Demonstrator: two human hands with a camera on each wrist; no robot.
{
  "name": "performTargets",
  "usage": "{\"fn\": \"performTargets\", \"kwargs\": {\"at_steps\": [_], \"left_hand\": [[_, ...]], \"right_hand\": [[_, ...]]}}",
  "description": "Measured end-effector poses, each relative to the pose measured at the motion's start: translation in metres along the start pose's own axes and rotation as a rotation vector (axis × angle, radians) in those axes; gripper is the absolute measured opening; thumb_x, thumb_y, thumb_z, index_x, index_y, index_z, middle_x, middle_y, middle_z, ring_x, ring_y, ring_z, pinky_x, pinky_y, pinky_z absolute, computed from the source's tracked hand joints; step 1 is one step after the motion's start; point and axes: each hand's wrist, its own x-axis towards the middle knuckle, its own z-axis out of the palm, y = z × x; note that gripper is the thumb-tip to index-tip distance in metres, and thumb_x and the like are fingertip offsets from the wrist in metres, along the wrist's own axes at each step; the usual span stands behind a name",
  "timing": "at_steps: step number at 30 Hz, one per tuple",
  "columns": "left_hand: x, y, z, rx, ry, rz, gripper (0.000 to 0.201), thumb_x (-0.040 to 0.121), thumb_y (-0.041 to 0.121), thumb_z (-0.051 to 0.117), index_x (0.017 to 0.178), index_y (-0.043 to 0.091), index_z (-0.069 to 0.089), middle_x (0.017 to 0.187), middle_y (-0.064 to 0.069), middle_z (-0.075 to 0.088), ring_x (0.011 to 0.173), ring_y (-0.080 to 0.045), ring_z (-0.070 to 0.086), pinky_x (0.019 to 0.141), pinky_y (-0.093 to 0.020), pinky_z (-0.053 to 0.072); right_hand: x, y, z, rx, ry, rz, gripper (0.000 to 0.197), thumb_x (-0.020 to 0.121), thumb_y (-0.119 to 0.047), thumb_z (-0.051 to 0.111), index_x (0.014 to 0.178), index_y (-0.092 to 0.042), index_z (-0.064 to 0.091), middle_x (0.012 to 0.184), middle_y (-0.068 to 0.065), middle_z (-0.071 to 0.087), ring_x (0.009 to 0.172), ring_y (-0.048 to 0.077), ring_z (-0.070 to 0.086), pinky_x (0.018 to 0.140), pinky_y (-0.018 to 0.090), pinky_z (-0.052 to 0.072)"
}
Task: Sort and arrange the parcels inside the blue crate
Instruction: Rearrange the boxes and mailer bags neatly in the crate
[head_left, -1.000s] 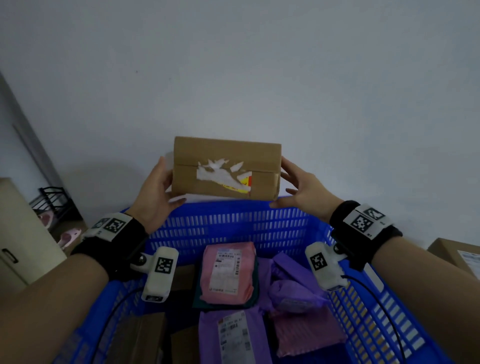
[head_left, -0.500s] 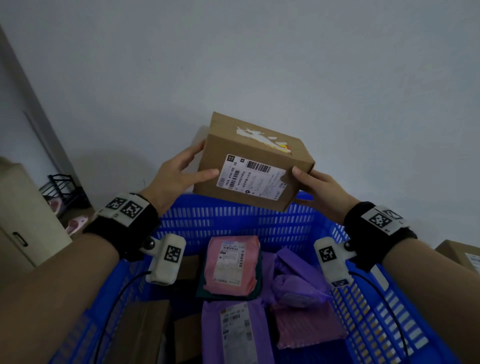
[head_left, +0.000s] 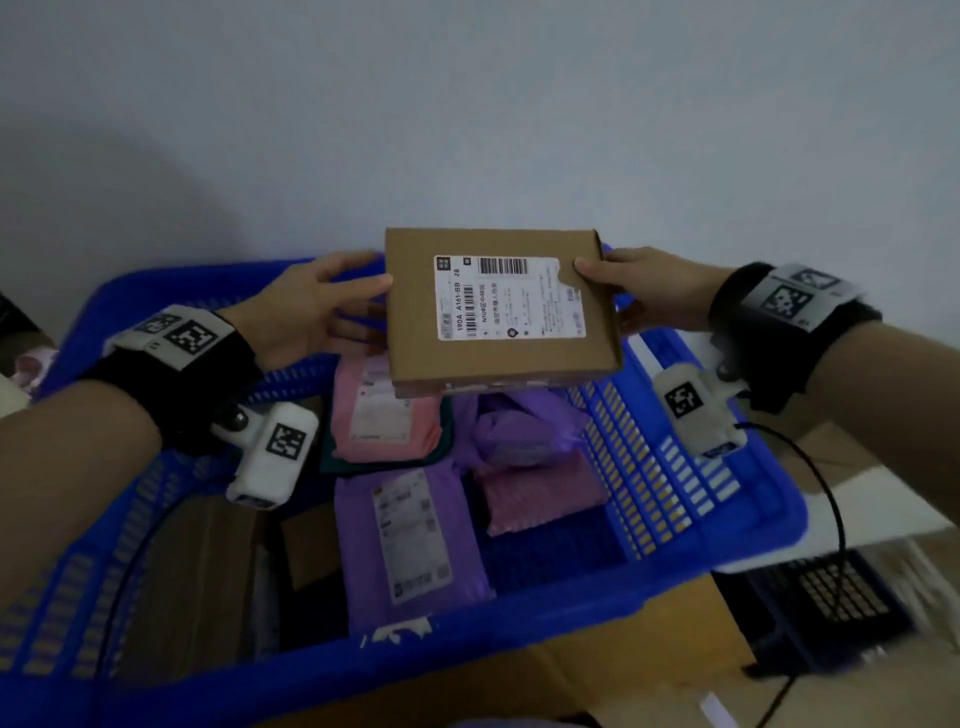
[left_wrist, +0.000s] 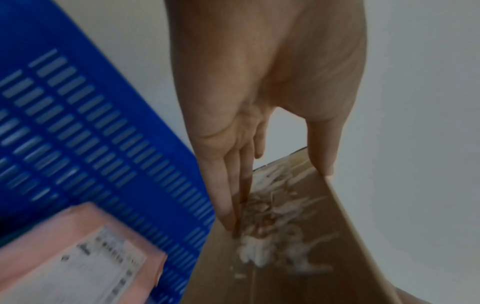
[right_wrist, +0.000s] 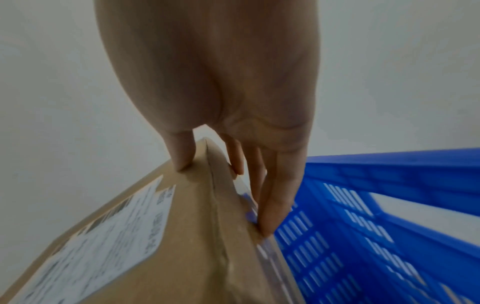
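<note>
Cardboard parcel (head_left: 498, 312), label face up, is held level above the far end of the blue crate (head_left: 675, 519). Your left hand (head_left: 311, 306) and right hand (head_left: 654, 296) pinch its opposite ends, thumbs on top and straight fingers (left_wrist: 228, 197) beneath. Below it in the crate lie a pink mailer (head_left: 384, 415) and purple mailers (head_left: 410, 540).

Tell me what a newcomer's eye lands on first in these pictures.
First, the brown box held label up between the left hand and the right hand, over the far end of the blue crate. Next, the bright bags inside the crate: a pink parcel under the box and a purple parcel nearer the person.
</note>
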Motion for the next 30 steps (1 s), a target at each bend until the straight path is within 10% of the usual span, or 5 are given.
{"fn": "performTargets", "kwargs": {"at_steps": [10,26,30], "left_hand": [[0.016,-0.044,0.051,0.053,-0.296,-0.367,0.057,0.070,0.042,0.066,0.121,0.017,0.057,0.100,-0.029,0.070,0.090,-0.036,0.071,0.073,-0.039,0.060],[0.031,-0.123,0.094,0.197,-0.495,-0.645,0.026,0.097,0.022,0.049,0.117,0.008,0.059,0.106,-0.015,0.069,0.080,-0.025,0.072,0.063,-0.030,0.061],[0.033,-0.140,0.103,0.232,-0.474,-0.645,0.028,0.097,0.020,0.049,0.124,0.011,0.054,0.114,-0.020,0.061,0.079,-0.028,0.065,0.063,-0.031,0.060]], "right_hand": [[-0.012,0.045,-0.029,-0.217,-0.158,0.328,0.031,0.094,-0.033,0.053,0.114,-0.011,0.061,0.111,0.015,0.061,0.062,0.016,0.071,0.060,0.036,0.061],[0.023,0.085,0.018,-0.407,-0.438,0.782,0.034,0.100,-0.022,0.045,0.125,0.000,0.048,0.098,0.020,0.058,0.082,0.035,0.057,0.046,0.037,0.057],[0.025,0.104,0.043,-0.451,-0.345,0.764,0.036,0.099,-0.014,0.045,0.128,0.007,0.047,0.126,0.032,0.050,0.102,0.039,0.053,0.080,0.041,0.054]]}}
